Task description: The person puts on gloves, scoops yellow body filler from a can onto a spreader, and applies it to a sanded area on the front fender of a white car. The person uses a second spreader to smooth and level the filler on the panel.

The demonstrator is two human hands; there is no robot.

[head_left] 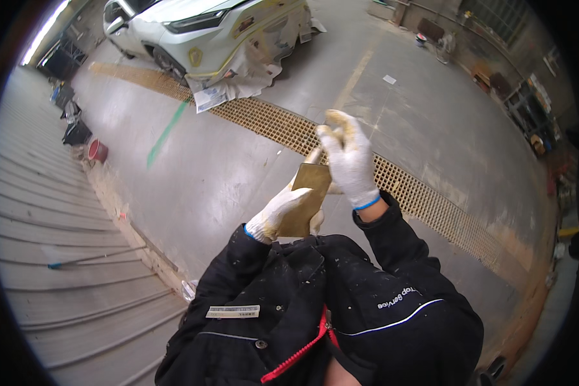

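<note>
My left hand, in a white knit glove, grips a flat, olive-brown rectangular slab in front of my chest. The thumb lies across its face, and white fingertips show past its edges. The slab looks smooth and somewhat phone-like; I cannot tell its exact kind. My right hand, gloved the same way with yellowed fingertips, is raised just right of the slab's upper end. Its fingers are bent and set apart from the thumb, with nothing visible between them. Both gloves have blue cuffs.
A white car, its front partly masked with paper sheets, stands ahead. A floor grating crosses diagonally beneath my hands. At left are a red bucket and a long pole by the corrugated wall. Shelving lines the right.
</note>
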